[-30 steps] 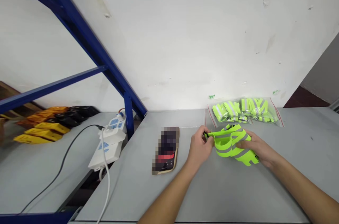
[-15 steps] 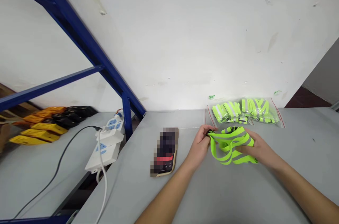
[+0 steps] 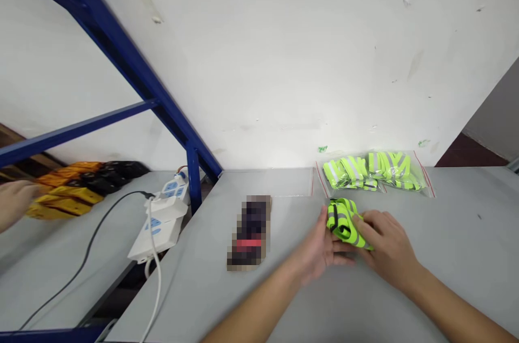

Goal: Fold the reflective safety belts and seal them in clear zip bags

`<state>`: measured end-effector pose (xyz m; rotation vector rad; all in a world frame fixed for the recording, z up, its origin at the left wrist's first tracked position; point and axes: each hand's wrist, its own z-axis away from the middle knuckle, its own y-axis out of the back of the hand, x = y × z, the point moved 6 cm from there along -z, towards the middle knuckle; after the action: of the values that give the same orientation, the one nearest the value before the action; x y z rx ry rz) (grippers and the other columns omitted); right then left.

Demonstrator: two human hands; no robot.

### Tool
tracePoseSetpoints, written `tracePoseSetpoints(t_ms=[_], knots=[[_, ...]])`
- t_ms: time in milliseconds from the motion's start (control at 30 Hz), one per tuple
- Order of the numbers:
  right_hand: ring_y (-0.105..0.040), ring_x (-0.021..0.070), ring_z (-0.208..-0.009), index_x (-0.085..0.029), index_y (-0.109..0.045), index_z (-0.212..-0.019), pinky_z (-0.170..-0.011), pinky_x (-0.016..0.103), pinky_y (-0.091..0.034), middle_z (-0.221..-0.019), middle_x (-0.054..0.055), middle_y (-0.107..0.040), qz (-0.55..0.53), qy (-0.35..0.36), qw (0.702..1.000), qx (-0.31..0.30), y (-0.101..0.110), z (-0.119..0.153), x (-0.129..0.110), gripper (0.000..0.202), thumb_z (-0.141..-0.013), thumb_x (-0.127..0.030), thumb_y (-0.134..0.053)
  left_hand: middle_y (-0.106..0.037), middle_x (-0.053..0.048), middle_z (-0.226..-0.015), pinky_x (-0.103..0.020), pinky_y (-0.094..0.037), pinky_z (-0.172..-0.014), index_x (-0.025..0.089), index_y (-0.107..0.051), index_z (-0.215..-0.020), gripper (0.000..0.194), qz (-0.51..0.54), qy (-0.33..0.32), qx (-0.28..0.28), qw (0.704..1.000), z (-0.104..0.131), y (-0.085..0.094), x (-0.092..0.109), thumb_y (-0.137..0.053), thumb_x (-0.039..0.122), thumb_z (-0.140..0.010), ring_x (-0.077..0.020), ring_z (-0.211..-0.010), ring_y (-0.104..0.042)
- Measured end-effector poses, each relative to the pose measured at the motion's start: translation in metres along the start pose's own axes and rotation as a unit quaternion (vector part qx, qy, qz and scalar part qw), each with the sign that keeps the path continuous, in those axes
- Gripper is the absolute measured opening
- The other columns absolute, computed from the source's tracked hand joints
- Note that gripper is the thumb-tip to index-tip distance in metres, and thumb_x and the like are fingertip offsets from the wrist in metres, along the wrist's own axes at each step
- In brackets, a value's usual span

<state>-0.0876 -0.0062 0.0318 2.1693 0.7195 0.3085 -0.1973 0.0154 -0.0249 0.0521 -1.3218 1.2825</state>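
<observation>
A fluorescent yellow-green reflective strap (image 3: 344,218) with grey stripes and a black piece is folded into a compact bundle over the grey table. My right hand (image 3: 385,243) grips its right side, the thumb pressed on top. At the bundle's left, my left hand (image 3: 316,251) is open, thumb up along its edge and fingers stretched out beneath it. Behind the hands, clear zip bags (image 3: 375,172) packed with similar straps lie against the wall.
A phone (image 3: 251,232), blurred out, lies left of my hands. A white power strip (image 3: 162,229) with cables sits by the blue metal frame (image 3: 133,67). Yellow, orange and black packs (image 3: 67,202) lie far left, where another person's hand (image 3: 16,202) reaches in.
The strap's loose loops have been gathered into a tighter bundle. My left hand has let go of the strap end and spread beneath it. Another person's hand has appeared at far left.
</observation>
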Motion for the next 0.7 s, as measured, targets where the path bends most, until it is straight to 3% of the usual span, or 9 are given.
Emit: tracePoseSetpoints(t_ms=[100,233,333,433,500,533,600,667,700], knots=[[-0.055,0.0195,-0.072,-0.019,-0.055,-0.106,-0.061,0.031,-0.038,-0.08,0.007,-0.06,0.008,0.037,0.999,-0.001,0.0,0.001,-0.012,0.036,-0.077,-0.002,-0.045,-0.067,-0.01,-0.098,-0.033,-0.051,-0.074,0.017,-0.063,-0.105,0.057,0.045,-0.013,0.004,0.999,0.002,0.002,0.007,-0.039,0.066,-0.087,-0.0216,-0.087,-0.064],[-0.057,0.0202,-0.077,-0.019,-0.054,-0.109,-0.062,0.031,-0.038,-0.08,0.007,-0.06,0.004,0.043,0.999,0.006,-0.001,0.003,-0.013,0.041,-0.075,0.002,-0.044,-0.065,-0.004,-0.085,-0.024,-0.049,-0.061,0.018,-0.063,-0.098,0.034,-0.015,-0.105,0.147,0.983,0.005,0.024,0.024,-0.065,0.047,-0.079,-0.0164,-0.077,-0.061],[-0.057,0.0196,-0.076,-0.02,-0.054,-0.109,-0.062,0.03,-0.038,-0.082,0.007,-0.06,-0.002,0.018,1.0,0.013,-0.002,0.004,-0.004,0.039,-0.077,0.0,-0.045,-0.052,0.004,-0.06,-0.022,-0.048,-0.056,0.016,-0.059,-0.075,0.036,-0.091,-0.138,0.222,0.961,0.006,0.036,0.035,-0.07,0.051,-0.074,-0.01,-0.058,-0.05],[-0.055,0.0187,-0.07,-0.022,-0.056,-0.104,-0.06,0.029,-0.04,-0.084,0.006,-0.059,-0.014,-0.063,0.998,0.002,-0.006,0.004,0.018,0.028,-0.081,-0.008,-0.049,-0.027,0.01,-0.045,-0.026,-0.05,-0.049,0.019,-0.042,-0.052,0.052,-0.129,-0.182,0.249,0.942,0.012,0.042,0.047,-0.068,0.059,-0.071,-0.0058,-0.041,-0.029],[-0.055,0.0183,-0.068,-0.022,-0.056,-0.099,-0.057,0.028,-0.041,-0.085,0.005,-0.057,-0.042,-0.134,0.99,-0.01,-0.008,0.003,0.034,0.019,-0.082,-0.015,-0.051,-0.019,0.01,-0.042,-0.027,-0.048,-0.043,0.021,-0.035,-0.044,0.059,-0.157,-0.173,0.215,0.948,0.015,0.038,0.048,-0.064,0.064,-0.072,-0.0053,-0.037,-0.022],[-0.056,0.0178,-0.067,-0.023,-0.055,-0.095,-0.055,0.028,-0.041,-0.084,0.004,-0.055,-0.055,-0.165,0.985,-0.012,-0.008,0.003,0.041,0.014,-0.082,-0.018,-0.051,-0.022,0.009,-0.04,-0.027,-0.047,-0.041,0.021,-0.036,-0.042,0.061,-0.18,-0.138,0.172,0.959,0.014,0.032,0.042,-0.06,0.066,-0.074,-0.0058,-0.035,-0.024],[-0.055,0.0168,-0.065,-0.024,-0.052,-0.088,-0.053,0.027,-0.041,-0.083,0.003,-0.053,-0.068,-0.208,0.976,-0.013,-0.006,0.002,0.05,0.007,-0.083,-0.02,-0.051,-0.043,0.002,-0.043,-0.028,-0.047,-0.042,0.017,-0.05,-0.046,0.063,-0.216,-0.019,0.047,0.975,0.011,0.016,0.018,-0.049,0.071,-0.079,-0.0092,-0.036,-0.039],[-0.055,0.0163,-0.063,-0.024,-0.051,-0.087,-0.051,0.026,-0.041,-0.083,0.002,-0.052,-0.061,-0.22,0.973,-0.011,-0.004,0.001,0.051,0.006,-0.083,-0.02,-0.049,-0.066,-0.011,-0.071,-0.03,-0.051,-0.053,0.012,-0.067,-0.07,0.067,-0.191,0.054,-0.042,0.979,0.01,0.003,-0.005,-0.043,0.074,-0.081,-0.0158,-0.055,-0.059],[-0.055,0.0164,-0.063,-0.024,-0.051,-0.089,-0.051,0.026,-0.041,-0.084,0.003,-0.053,-0.055,-0.215,0.975,-0.011,-0.003,0.001,0.048,0.008,-0.082,-0.019,-0.049,-0.069,-0.015,-0.091,-0.031,-0.052,-0.062,0.012,-0.07,-0.086,0.068,-0.162,0.052,-0.059,0.984,0.008,-0.002,-0.011,-0.043,0.075,-0.08,-0.019,-0.07,-0.065]])
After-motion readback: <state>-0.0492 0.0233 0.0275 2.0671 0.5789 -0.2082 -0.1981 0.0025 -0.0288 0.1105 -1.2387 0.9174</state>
